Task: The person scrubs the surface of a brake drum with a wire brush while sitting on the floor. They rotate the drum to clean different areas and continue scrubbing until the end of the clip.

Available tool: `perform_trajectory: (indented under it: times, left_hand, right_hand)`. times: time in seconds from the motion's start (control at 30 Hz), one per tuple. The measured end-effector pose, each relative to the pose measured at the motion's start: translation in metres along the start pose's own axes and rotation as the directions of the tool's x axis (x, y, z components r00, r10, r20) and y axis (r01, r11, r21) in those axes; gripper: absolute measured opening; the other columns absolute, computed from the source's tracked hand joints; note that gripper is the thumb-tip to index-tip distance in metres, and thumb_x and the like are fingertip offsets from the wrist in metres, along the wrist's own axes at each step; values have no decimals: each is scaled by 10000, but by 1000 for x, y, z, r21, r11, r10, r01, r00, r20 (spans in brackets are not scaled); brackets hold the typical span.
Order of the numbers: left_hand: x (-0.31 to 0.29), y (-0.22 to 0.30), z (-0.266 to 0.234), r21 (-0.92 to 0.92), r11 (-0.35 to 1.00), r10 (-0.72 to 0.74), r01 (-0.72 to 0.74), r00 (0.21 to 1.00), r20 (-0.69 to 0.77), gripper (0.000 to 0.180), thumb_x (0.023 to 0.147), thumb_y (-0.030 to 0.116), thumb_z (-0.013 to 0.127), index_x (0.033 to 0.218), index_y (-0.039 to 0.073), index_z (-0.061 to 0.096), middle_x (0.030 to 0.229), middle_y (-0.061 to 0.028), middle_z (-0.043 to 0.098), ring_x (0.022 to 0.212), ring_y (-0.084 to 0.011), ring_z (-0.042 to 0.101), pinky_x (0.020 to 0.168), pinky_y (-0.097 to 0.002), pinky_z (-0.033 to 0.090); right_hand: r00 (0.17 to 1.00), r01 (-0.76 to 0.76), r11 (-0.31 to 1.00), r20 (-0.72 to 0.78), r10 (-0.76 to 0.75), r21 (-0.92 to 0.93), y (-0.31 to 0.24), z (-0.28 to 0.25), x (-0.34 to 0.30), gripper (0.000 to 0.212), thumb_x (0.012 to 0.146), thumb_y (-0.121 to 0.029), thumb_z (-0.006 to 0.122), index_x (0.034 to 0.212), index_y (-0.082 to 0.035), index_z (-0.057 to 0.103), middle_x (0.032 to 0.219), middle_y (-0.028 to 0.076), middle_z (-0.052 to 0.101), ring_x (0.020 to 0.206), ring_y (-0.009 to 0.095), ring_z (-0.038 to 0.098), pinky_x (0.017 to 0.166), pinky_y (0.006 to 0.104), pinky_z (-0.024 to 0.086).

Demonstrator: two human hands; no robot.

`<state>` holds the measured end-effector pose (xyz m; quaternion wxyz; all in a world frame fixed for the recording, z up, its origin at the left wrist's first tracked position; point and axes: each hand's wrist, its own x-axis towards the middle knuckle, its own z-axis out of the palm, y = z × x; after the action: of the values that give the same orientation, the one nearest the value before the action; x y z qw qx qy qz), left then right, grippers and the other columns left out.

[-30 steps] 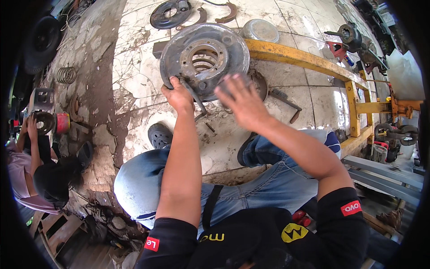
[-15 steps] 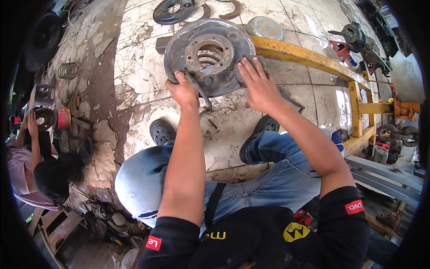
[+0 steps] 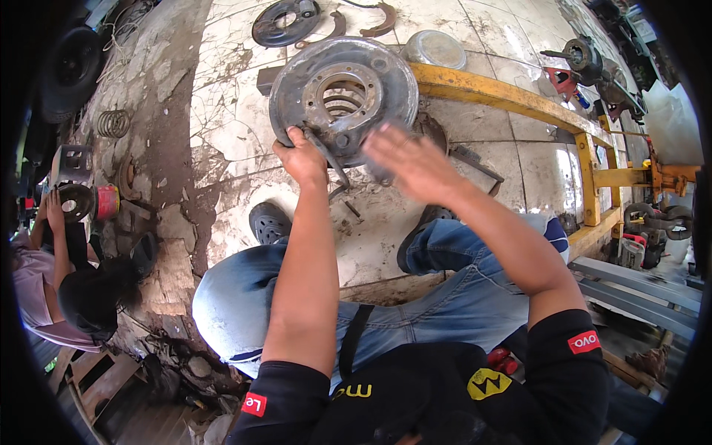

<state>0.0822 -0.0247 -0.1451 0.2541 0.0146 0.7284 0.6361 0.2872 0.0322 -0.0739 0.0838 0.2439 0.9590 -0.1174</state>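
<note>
While the round metal plate [image 3: 374,104] lies over the yellow frame [image 3: 497,89], whose beam runs out from the plate's right edge, left hand [image 3: 302,157] is clamped on its lower-left rim. Right hand [image 3: 411,163], apart from left, at the plate's lower right: fingers extended, motion-blurred; cannot tell what is beneath. Judgement: rubbing stroke; brace rim firmly, press flat and evenly.

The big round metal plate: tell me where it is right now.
In the head view, the plate is at upper centre, just below a black disc, with the left hand gripping its lower left edge.
</note>
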Motion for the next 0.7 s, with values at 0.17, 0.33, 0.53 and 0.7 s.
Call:
perform_trajectory:
  times: [0.17, 0.33, 0.53, 0.7]
  left_hand:
    - [-1, -1, 2, 30, 1000, -6, 8, 998, -65, 717, 998, 362, 541, 1457, -107, 252, 1378, -267, 485, 1224, -336, 510, 1056, -404, 392]
    - [-2, -3, 1, 20, 1000, -12, 11, 1000, 12, 737, 997, 372, 543, 1461, -114, 241, 1413, -281, 434, 1236, -345, 498, 1062, -403, 384]
    - [5, -14, 4, 26, 999, 34, -31, 991, -126, 585, 1007, 403, 513, 1352, -53, 391, 1248, -271, 574, 1107, -384, 573, 958, -439, 427]
    - [-11, 0, 12, 97, 995, 33, -25, 996, -88, 558, 1013, 377, 512, 1348, -53, 394, 1263, -268, 567, 1108, -363, 578, 962, -428, 430]
  right_hand:
    - [973, -146, 988, -174, 154, 58, -7, 10, -1, 807, 842, 103, 421, 1564, -190, 208, 1646, 25, 115, 1515, 230, 97, 1176, 519, 302]
    - [992, -123, 992, -13, 123, -21, 5, -4, -2, 783, 850, 42, 496, 1558, -134, 211, 1641, 74, 106, 1514, 275, 68, 1138, 438, 396]
    - [998, 66, 997, 3, -66, 48, -7, 0, -8, 784, 843, 68, 494, 1553, -126, 224, 1637, 70, 133, 1509, 261, 122, 1035, 371, 503]
    - [959, -205, 971, -224, 174, -121, 29, 21, 1, 807, 821, 82, 498, 1548, -179, 266, 1638, 44, 163, 1511, 219, 134, 1018, 352, 510]
